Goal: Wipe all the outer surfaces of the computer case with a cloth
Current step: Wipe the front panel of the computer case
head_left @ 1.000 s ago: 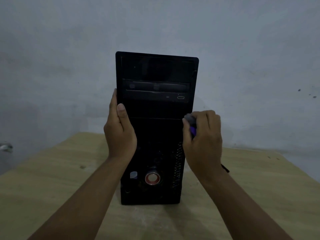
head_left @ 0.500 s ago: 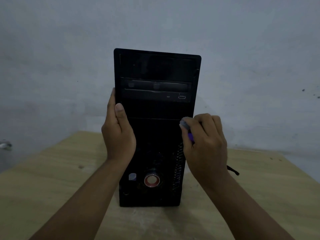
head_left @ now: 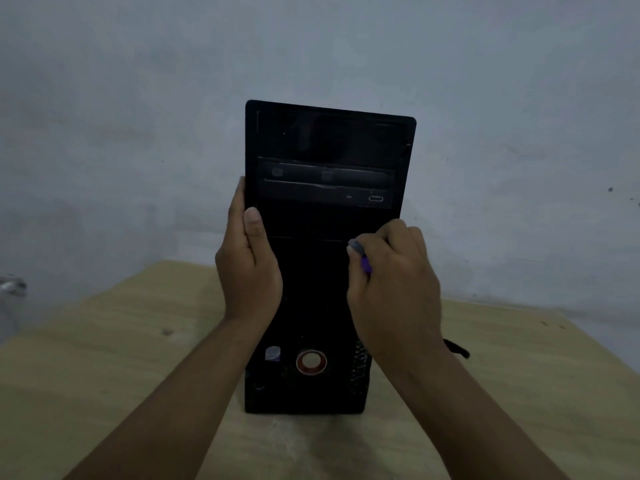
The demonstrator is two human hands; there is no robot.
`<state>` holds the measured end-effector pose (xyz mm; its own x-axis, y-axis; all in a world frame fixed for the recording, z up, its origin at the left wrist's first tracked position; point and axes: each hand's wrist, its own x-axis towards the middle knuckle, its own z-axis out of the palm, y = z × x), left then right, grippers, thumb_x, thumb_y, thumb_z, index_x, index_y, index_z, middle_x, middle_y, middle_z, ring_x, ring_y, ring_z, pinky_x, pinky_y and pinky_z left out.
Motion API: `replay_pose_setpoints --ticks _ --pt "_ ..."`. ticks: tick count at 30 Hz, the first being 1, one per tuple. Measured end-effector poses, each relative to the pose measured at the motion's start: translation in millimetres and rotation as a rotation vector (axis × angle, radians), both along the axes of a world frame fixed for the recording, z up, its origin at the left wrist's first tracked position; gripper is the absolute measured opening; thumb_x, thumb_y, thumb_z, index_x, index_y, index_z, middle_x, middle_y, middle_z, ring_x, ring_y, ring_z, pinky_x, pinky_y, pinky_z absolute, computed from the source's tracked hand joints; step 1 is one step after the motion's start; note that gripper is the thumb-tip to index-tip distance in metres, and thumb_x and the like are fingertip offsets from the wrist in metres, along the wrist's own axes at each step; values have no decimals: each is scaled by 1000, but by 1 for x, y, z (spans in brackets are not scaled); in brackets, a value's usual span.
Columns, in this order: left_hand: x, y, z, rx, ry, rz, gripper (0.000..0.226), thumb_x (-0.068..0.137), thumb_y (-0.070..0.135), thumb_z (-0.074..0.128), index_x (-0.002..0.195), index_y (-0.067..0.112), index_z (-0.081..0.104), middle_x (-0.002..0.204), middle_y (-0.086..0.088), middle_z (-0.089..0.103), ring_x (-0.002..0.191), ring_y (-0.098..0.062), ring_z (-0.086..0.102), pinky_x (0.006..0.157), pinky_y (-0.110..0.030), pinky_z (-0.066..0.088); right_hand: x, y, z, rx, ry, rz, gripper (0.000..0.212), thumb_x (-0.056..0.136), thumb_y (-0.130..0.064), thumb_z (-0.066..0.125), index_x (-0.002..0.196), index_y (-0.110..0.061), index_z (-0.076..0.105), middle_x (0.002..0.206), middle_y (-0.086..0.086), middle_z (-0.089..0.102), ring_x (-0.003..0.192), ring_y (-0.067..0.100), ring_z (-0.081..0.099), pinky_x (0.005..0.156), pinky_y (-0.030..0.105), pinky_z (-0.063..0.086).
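Note:
A black computer case [head_left: 322, 140] stands upright on the wooden table [head_left: 104, 358], front panel facing me, with a disc drive slot and a red-ringed round button [head_left: 311, 362] low down. My left hand [head_left: 251, 268] grips the case's left edge, thumb on the front and fingers round the side. My right hand [head_left: 394, 289] is curled round a small cloth [head_left: 360, 254], grey and purple where it shows, and presses it on the right part of the front panel at mid height. Most of the cloth is hidden inside the fist.
A plain grey wall rises just behind the table. A black strap [head_left: 457, 349] lies on the table to the right of the case. A pale metallic object [head_left: 12, 284] shows at the left frame edge. The table's front edge is out of view.
My right hand with the cloth has slid a little leftward across the front panel. The left hand keeps its hold on the left edge, and the case has barely shifted.

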<state>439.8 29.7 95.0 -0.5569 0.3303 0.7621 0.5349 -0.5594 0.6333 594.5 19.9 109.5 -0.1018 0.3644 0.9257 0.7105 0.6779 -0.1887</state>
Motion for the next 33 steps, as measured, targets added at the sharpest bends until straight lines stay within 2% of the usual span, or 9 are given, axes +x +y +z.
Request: replay_pose_setpoints --ticks 3,6,8,10,13,17,23,28,33 --pt "-2 -1 0 -3 18 -3 47 110 37 27 155 28 34 131 10 64 108 6 62 88 -18 53 9 0 2 2 -45 -31 8 92 -13 67 87 -8 71 84 -1 52 80 17 49 56 37 51" --pt "-3 -2 0 -4 24 -23 47 109 34 27 155 25 35 133 18 60 105 22 55 87 -3 44 9 -5 3 -14 8 -82 7 91 -11 67 85 -8 70 82 -2 51 79 17 48 54 39 51" --pt "-2 -3 1 -3 16 -31 47 110 31 28 155 22 36 130 22 57 101 25 53 84 1 41 -3 -8 4 -41 47 -75 11 91 -10 66 80 -8 68 81 -2 52 78 17 48 54 39 51" --pt "-2 -2 1 2 4 -40 46 110 29 29 154 21 37 126 26 56 99 24 55 81 0 42 -19 -12 7 -50 46 -42 11 90 -10 67 80 -8 69 82 -2 53 79 17 49 56 39 51" --pt "-3 -3 2 -3 -11 -41 46 110 33 29 154 23 38 133 15 60 106 18 56 85 -4 46 -31 -14 8 -60 -7 28 9 91 -13 67 84 -9 70 83 -3 53 79 16 47 60 36 51" --pt "-4 -9 4 -15 -22 -78 45 109 33 32 152 25 40 127 20 59 99 26 53 81 1 41 -10 -12 6 -73 -51 -8 9 92 -16 66 88 -11 72 84 -4 54 81 15 48 59 36 51" --pt "-13 -13 5 -18 43 -93 43 109 30 37 150 22 44 113 39 54 99 22 57 81 -3 46 -18 -18 -1 -94 46 -94 12 91 -12 65 80 -10 70 81 -5 52 79 15 47 57 38 50" --pt "-25 -14 5 -20 56 -141 43 107 35 41 148 27 48 125 32 58 113 12 58 91 -12 50 -42 -17 -1 -40 14 10 9 92 -14 66 84 -11 71 83 -4 55 79 14 47 63 32 50" --pt "-36 -17 8 -19 86 -203 43 104 37 47 145 27 52 127 26 62 114 7 61 92 -18 53 -31 -9 -6 -24 163 -27 8 92 -15 67 93 -11 73 87 -5 55 83 12 45 66 25 44"
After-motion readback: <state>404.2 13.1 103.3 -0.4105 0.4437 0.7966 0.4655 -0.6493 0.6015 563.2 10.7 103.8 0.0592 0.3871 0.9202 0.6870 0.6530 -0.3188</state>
